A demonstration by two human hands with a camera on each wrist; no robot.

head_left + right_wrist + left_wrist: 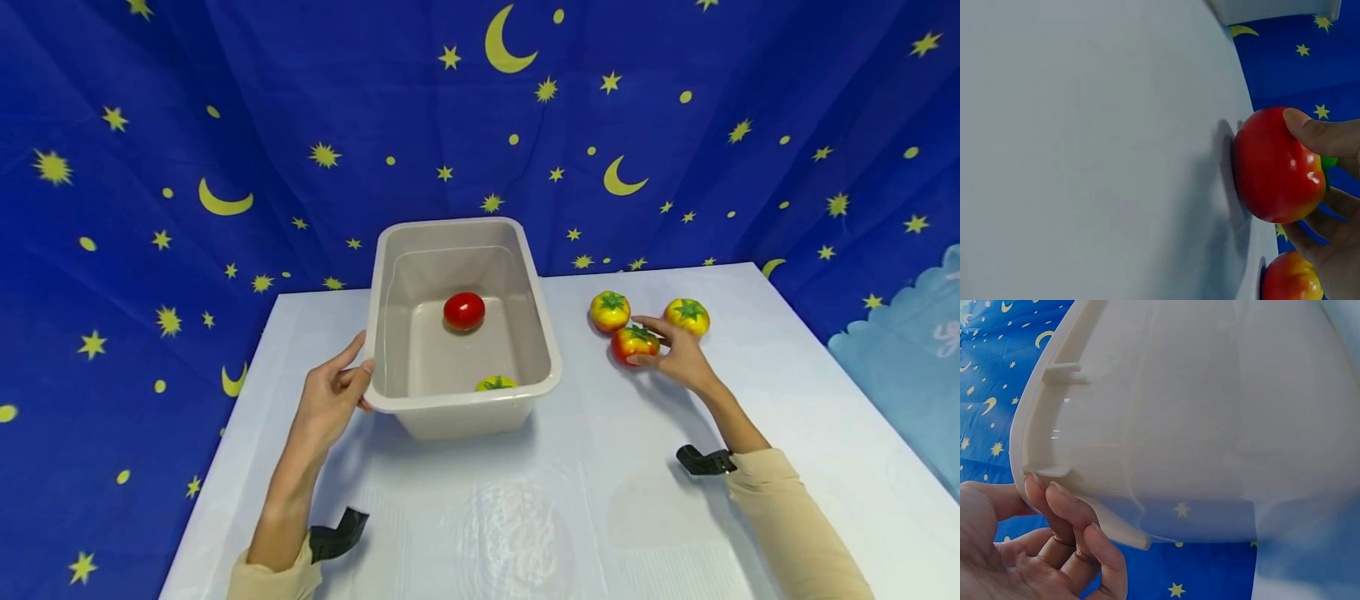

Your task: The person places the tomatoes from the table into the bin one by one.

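My left hand (327, 406) grips the left rim of a beige plastic bin (465, 423), thumb on the rim. In the left wrist view, curled fingers (1071, 506) lie under the bin's lip. Inside the bin are a plain red, rounded fruit (463, 311) and, partly hidden by the near wall, a yellow tomato with a green top (496, 383). My right hand (684, 358) holds a red-and-yellow tomato (1275, 165) between thumb and fingers, close over the table. Just behind that one sits another yellow-red tomato (609, 311); a third tomato (687, 317) lies beyond the hand.
The white-covered table (570, 517) extends under everything, with its right edge sloping away. A blue curtain (420, 108) with yellow stars and moons hangs right behind the bin. A light-blue patterned cloth (911, 358) shows at the far right.
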